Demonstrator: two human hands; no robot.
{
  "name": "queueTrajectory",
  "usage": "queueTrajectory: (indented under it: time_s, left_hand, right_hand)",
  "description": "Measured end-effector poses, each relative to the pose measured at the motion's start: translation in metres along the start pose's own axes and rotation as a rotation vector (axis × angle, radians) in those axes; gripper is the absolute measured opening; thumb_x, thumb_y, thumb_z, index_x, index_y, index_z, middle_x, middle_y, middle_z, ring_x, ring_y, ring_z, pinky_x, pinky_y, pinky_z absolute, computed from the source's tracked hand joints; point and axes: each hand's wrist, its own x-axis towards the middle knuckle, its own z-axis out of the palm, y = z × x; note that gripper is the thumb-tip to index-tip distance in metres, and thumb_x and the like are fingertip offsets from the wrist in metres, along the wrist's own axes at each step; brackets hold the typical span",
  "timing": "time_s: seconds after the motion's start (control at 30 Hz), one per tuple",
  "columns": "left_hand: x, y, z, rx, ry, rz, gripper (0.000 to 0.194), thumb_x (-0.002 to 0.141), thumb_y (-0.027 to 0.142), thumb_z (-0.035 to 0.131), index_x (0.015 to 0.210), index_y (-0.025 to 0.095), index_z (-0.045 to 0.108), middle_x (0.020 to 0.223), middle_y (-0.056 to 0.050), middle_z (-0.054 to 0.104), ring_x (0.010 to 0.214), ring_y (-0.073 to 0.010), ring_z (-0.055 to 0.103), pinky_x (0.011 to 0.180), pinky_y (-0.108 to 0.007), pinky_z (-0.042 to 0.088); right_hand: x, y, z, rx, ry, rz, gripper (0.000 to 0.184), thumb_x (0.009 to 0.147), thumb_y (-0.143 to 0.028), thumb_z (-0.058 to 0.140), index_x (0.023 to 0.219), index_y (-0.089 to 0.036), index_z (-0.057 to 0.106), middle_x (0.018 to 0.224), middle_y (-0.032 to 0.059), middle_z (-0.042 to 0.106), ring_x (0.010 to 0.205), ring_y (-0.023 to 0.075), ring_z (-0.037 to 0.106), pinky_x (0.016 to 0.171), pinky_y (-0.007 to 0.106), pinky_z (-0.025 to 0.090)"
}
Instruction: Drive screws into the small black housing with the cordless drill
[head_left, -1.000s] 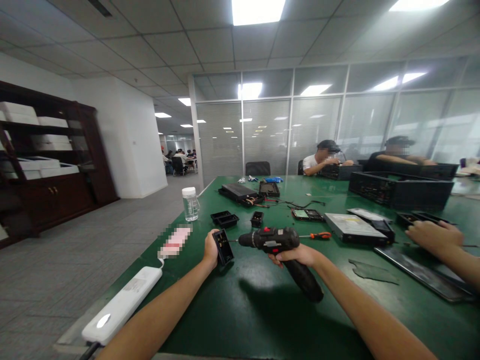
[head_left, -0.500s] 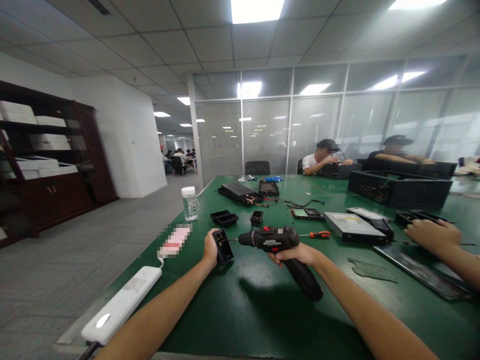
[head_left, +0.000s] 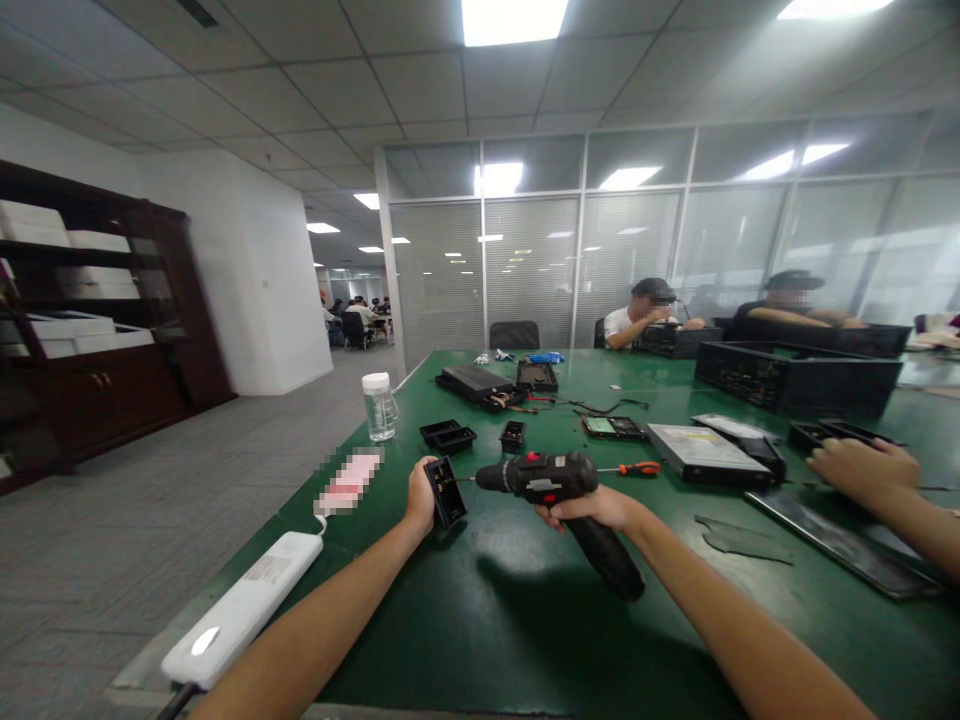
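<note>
My left hand (head_left: pixel 421 497) is closed on the side of a small black plastic box (head_left: pixel 448 495), tilted with its inside toward the right; brass-coloured bits show in it. In my right hand (head_left: pixel 589 508) is a black cordless drill (head_left: pixel 540 478), gripped round its handle and pointing left. Its thin bit reaches the open side of the box; whether the tip touches anything inside I cannot make out. Just beyond lie two similar black boxes (head_left: pixel 448 438) side by side and another small black box (head_left: pixel 513 436). A screwdriver (head_left: pixel 639 469) with an orange and black handle rests behind the drill.
On the green table (head_left: pixel 420 620) stand a clear bottle (head_left: pixel 381 410) and a white power strip (head_left: pixel 247 605) at left. An optical drive (head_left: pixel 705 455), a glass shard (head_left: pixel 742 540) and a large black case (head_left: pixel 799 380) lie right. A co-worker's hand (head_left: pixel 862 468) is at the right edge.
Both hands, the box and the drill keep nearly the same position. Only a very slight shift of the whole view shows.
</note>
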Motion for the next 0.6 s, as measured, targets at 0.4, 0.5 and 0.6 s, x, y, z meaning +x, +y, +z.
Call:
queueTrajectory:
  time_s: [0.4, 0.5, 0.6]
  left_hand:
    - [0.0002, -0.0024, -0.0020, -0.007, -0.018, 0.035, 0.027, 0.069, 0.044, 0.048, 0.075, 0.019, 0.059, 0.062, 0.002, 0.056, 0.056, -0.0142, 0.052, 0.056, -0.026, 0.042]
    - [-0.0002, -0.0021, -0.0015, 0.001, -0.013, 0.039, 0.028, 0.070, 0.044, 0.048, 0.075, 0.019, 0.059, 0.063, 0.002, 0.056, 0.057, -0.0145, 0.053, 0.057, -0.027, 0.043]
    - [-0.0006, -0.0010, -0.0006, 0.007, -0.020, 0.039, 0.028, 0.068, 0.044, 0.048, 0.075, 0.019, 0.059, 0.063, 0.001, 0.056, 0.057, -0.0147, 0.052, 0.057, -0.027, 0.042]
  right_hand:
    - [0.0015, 0.0046, -0.0026, -0.003, -0.026, -0.017, 0.019, 0.075, -0.035, 0.067, 0.082, -0.018, 0.066, 0.076, 0.0093, 0.057, 0.067, 0.0171, 0.052, 0.068, 0.037, 0.044]
    - [0.0021, 0.0058, -0.0031, 0.020, -0.023, -0.021, 0.020, 0.075, -0.035, 0.067, 0.084, -0.017, 0.066, 0.076, 0.0090, 0.056, 0.068, 0.0164, 0.052, 0.066, 0.036, 0.043]
    - [0.0024, 0.0074, -0.0042, 0.040, -0.030, -0.019, 0.020, 0.075, -0.034, 0.067, 0.085, -0.016, 0.065, 0.077, 0.0085, 0.056, 0.068, 0.0156, 0.052, 0.067, 0.035, 0.043]
